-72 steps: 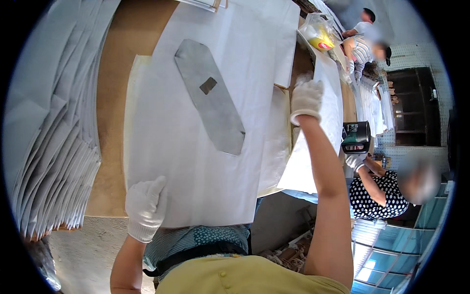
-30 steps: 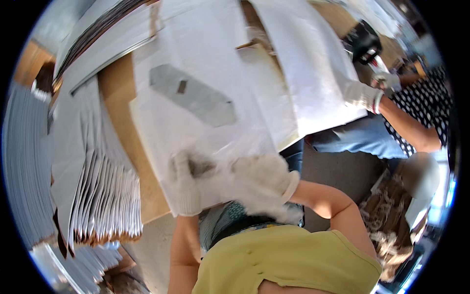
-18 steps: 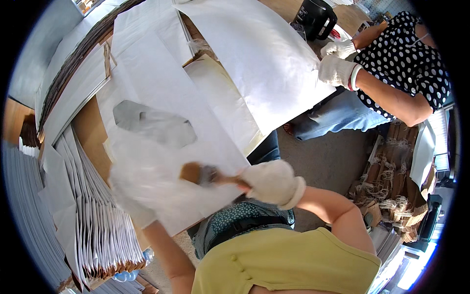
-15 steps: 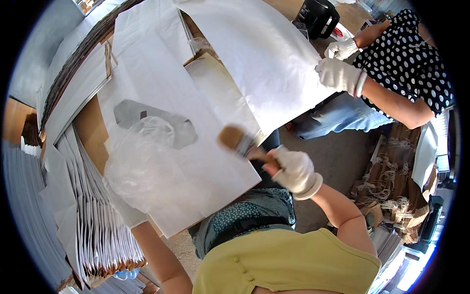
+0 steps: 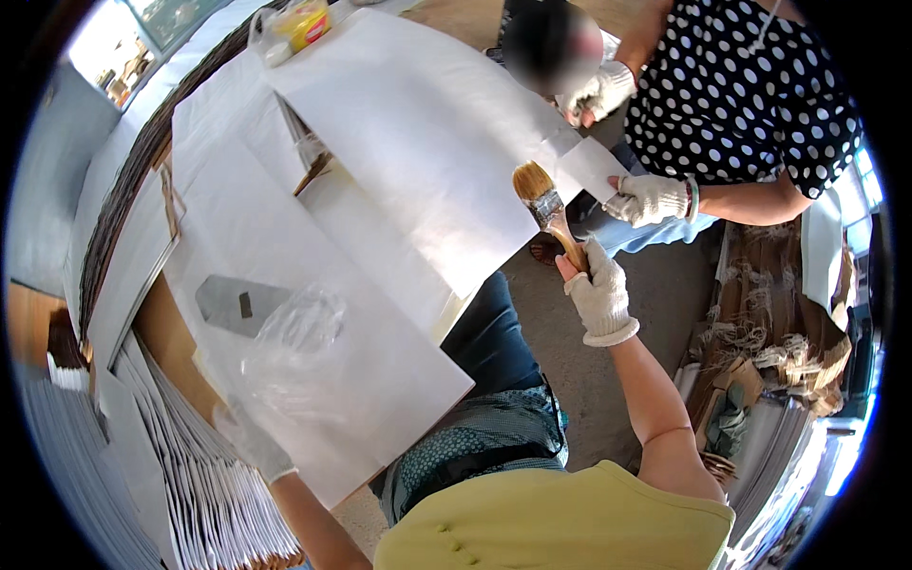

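My right hand (image 5: 602,291), in a white knit glove with bare fingertips, grips the wooden handle of a wide paintbrush (image 5: 541,198). Its tan bristles point up and away, over the near right edge of a large white sheet (image 5: 418,104). At the left rim of a white board (image 5: 370,399) is my gloved left hand (image 5: 249,439); its fingers are pale and blurred, so their grip is unclear. Crumpled clear plastic (image 5: 299,332) lies on the board beside that hand, partly over a flat grey plate (image 5: 237,304) with a dark patch.
Opposite on the right, a co-worker's gloved hand (image 5: 651,199) holds a white paper piece (image 5: 589,166). Folded white sheets (image 5: 199,465) stand stacked at left. Tied brown bundles (image 5: 760,294) stand at right. A plastic bag with a yellow packet (image 5: 302,27) lies at the far edge.
The brush in my right hand has moved up and away, toward the co-worker, and its bristles now point upward. The view has shifted. The co-worker's hands now sit at a small paper piece.
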Tool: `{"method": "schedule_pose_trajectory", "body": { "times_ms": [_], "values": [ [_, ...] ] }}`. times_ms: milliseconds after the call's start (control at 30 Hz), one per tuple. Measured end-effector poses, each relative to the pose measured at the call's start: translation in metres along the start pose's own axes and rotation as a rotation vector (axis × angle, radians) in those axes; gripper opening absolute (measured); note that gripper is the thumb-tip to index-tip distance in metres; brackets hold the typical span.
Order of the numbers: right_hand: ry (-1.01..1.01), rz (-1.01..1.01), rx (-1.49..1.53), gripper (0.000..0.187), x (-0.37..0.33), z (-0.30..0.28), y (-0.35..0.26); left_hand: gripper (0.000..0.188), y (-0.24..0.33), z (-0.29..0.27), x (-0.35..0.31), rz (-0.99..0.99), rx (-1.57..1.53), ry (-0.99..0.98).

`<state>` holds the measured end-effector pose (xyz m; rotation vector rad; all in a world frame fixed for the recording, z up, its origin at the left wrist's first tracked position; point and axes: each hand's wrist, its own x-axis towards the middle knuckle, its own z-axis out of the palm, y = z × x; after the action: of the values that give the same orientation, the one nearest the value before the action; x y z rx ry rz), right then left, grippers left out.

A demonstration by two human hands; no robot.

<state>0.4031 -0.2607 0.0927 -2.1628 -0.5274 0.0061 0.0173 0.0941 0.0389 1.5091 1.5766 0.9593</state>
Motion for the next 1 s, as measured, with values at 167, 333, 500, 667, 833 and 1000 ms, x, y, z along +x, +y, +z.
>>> {"method": "schedule_pose_trajectory", "body": {
  "times_ms": [167,333,500,667,833,1000],
  "values": [
    [0.068,0.059,0.063,0.024,0.006,0.001,0.025,0.066,0.086,0.004,-0.037,0.328,0.361,0.275],
    [0.006,0.207,0.415,0.021,0.010,-0.002,0.039,0.051,0.131,0.015,-0.053,0.694,0.318,0.050],
    [0.002,0.314,0.549,0.021,0.028,-0.007,0.020,0.047,0.167,0.096,-0.073,0.281,-0.242,-0.875],
    [0.110,0.098,0.904,0.048,0.041,0.019,-0.013,0.062,0.142,0.218,-0.053,-0.223,-0.305,-1.011],
    [-0.090,0.210,0.708,0.024,0.026,0.032,0.003,0.051,0.153,0.279,-0.051,-0.321,-0.249,-0.968],
    [-0.232,0.367,0.635,0.018,0.014,0.031,0.015,0.040,0.188,0.275,-0.049,-0.200,-0.428,-0.954]
  ]
}}
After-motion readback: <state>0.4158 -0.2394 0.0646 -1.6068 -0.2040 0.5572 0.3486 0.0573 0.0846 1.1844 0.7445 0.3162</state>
